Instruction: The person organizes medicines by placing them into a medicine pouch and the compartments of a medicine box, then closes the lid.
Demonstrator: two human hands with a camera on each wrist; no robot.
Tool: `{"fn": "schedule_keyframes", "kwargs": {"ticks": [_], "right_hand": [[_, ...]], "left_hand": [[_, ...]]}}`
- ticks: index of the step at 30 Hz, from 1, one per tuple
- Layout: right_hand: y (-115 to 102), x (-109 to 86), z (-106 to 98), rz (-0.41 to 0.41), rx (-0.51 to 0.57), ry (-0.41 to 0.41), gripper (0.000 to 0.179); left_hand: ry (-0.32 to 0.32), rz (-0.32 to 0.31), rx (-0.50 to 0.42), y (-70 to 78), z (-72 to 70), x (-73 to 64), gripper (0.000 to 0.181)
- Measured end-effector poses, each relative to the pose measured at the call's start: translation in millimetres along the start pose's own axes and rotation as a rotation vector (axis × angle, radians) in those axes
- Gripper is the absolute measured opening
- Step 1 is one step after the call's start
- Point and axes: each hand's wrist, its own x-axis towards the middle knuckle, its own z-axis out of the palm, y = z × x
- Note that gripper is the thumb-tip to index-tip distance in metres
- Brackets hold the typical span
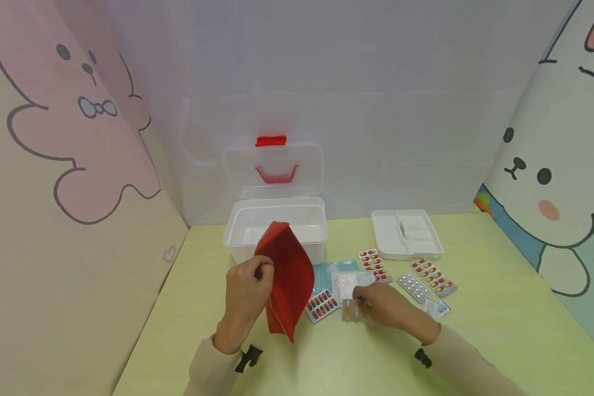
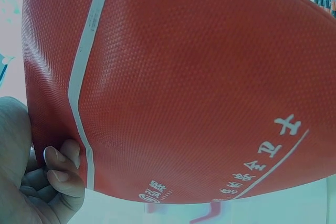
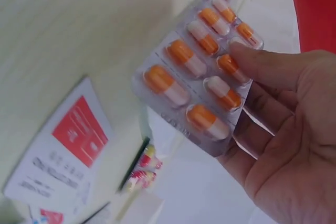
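Observation:
My left hand [image 1: 247, 294] grips the edge of a red fabric pouch [image 1: 296, 275], held upright in front of the white box. White lettering and a pale stripe show on the pouch [image 2: 189, 87] in the left wrist view, with curled fingers at its edge. To the right, my right hand [image 1: 388, 308] pinches a blister pack [image 1: 348, 311] of orange-and-white capsules. In the right wrist view the thumb lies on top of this blister pack [image 3: 181, 59] and the fingers are beneath it. The pack is tilted, above the table there.
A white box [image 1: 232, 242] with its clear lid [image 1: 277, 159] raised stands behind the pouch. A white divided tray [image 1: 388, 242] is at the back right. Around my right hand lie several blister packs [image 1: 322, 306], a teal packet [image 1: 322, 278], a clear packet [image 1: 346, 283] and small sachets [image 1: 438, 308].

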Motion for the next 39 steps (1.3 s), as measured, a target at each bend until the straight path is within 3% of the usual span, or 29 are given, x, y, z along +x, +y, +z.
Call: {"fn": "schedule_keyframes", "kwargs": {"ticks": [16,22,32,39], "right_hand": [[-11,2.9,-61,-0.008,-0.042,0.195,0.011],[-17,7.4,-78,0.018,-0.016,0.233,0.024],[-30,17.2,-92,-0.027,0.048,0.339,0.024],[-41,22.5,-95,-0.046,0.082,0.464,0.052]], "left_hand": [[0.011,0.020,-0.002,4.0,1.8,4.0,0.023],[0.003,0.021,-0.022,7.0,4.6,4.7,0.024],[-0.005,0.012,-0.032,12.0,7.3,6.4,0.022],[-0.003,0.017,-0.035,16.2,10.3,8.8,0.020]]}}
